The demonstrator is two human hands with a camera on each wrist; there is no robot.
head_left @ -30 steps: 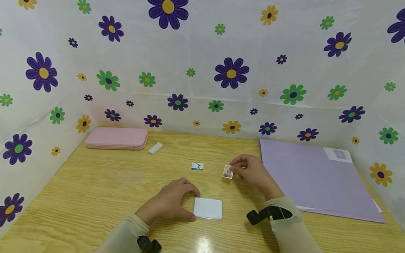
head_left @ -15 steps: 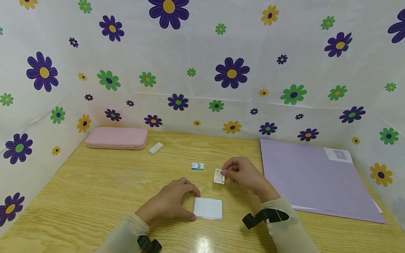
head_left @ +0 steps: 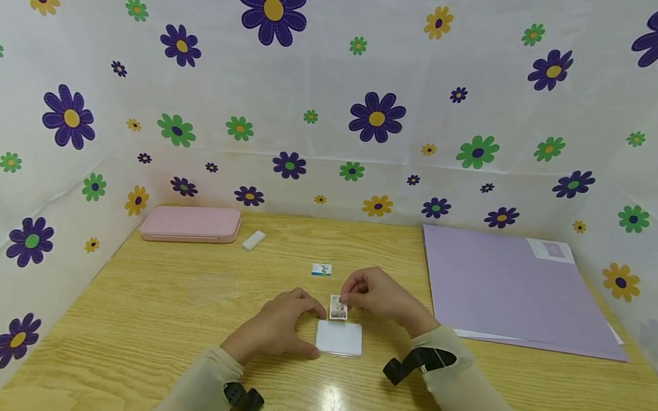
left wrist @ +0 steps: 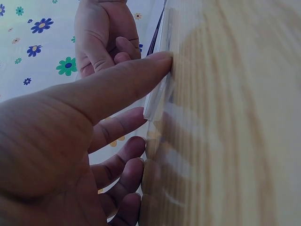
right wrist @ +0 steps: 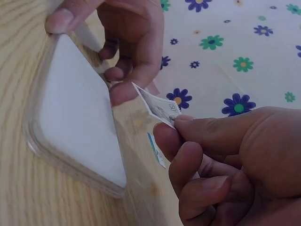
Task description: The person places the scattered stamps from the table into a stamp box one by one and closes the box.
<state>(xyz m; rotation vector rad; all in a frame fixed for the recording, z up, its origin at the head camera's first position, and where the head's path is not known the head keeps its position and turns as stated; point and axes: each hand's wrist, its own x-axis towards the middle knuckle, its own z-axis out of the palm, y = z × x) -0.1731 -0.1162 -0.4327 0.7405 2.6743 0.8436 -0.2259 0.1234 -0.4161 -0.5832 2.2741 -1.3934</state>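
My right hand (head_left: 382, 295) pinches a small postage stamp (head_left: 338, 308) between thumb and forefinger, by its upper right corner in the head view. In the right wrist view the stamp shows a grey print and a jagged edge, and it bends slightly. It hangs just beyond the far edge of a flat white rectangular case (head_left: 339, 339) with a clear rim, which lies on the table. My left hand (head_left: 281, 323) holds this case at its left end, thumb at the near corner and forefinger at the far one. A second stamp (head_left: 322, 270), white with blue and green, lies farther back.
A clear thin sheet (head_left: 213, 288) lies on the wooden table (head_left: 145, 339) to the left. Behind it are a pink case (head_left: 190, 224) and a white eraser-like block (head_left: 253, 240). A large purple folder (head_left: 518, 292) covers the right side. Flowered cloth (head_left: 337, 74) walls the table in.
My right hand has brought the stamp leftward and nearer, from beside the second stamp to the far edge of the white case. The left hand and the case have stayed put.
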